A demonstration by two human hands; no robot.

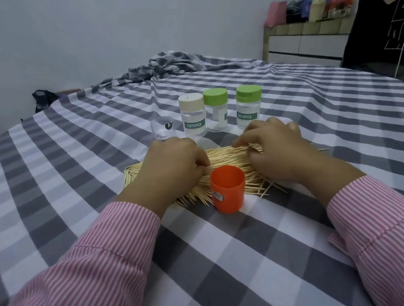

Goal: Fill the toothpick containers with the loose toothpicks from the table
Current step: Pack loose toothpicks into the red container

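Note:
A wide heap of loose toothpicks (pixel 224 159) lies on the checked cloth in front of me. An open orange container (pixel 227 187) stands upright at the heap's near edge, between my hands. My left hand (pixel 172 166) rests on the heap's left part with fingers curled down into the toothpicks. My right hand (pixel 278 149) lies on the right part and pinches a few toothpicks at its fingertips. Behind the heap stand three clear containers: one with a cream lid (pixel 192 115) and two with green lids (pixel 216 109) (pixel 249 106).
A small clear open cup (pixel 162 128) stands left of the lidded containers. The grey-and-white checked cloth (pixel 75 152) covers the whole surface, bunched up at the back. A person in dark clothes (pixel 387 18) sits at the far right, in front of a cluttered shelf (pixel 308 32).

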